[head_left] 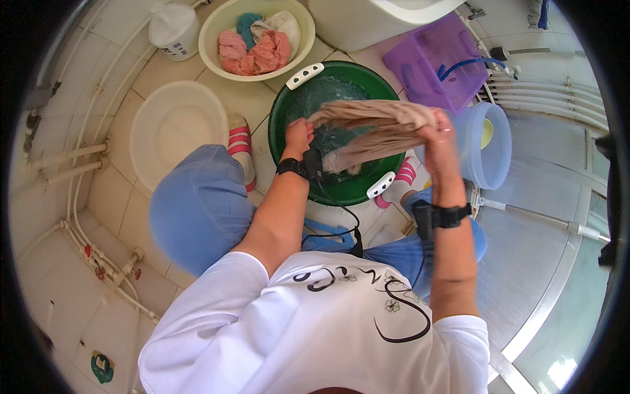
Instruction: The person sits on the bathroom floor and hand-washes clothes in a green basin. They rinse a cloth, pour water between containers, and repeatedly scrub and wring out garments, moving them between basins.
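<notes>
A wet beige cloth (371, 115) is stretched between my two hands above a green plastic basin (349, 194). My left hand (299, 135) grips one end over the basin's left side. My right hand (437, 128) holds the other end higher up, past the basin's right rim. A fold of the cloth droops toward the stirred water (339, 88) in the basin, and whether its lowest part touches the water is hard to tell. The basin has two white handles, one at the upper left (305, 76) and one at the lower right (381, 184).
A cream basin (209, 54) behind holds pink, teal and white cloths (263, 51). To the left is a white basin (179, 130). A white bucket (174, 29), a purple crate (438, 59) with a blue hose (467, 62) and a pale blue bucket (497, 147) stand around.
</notes>
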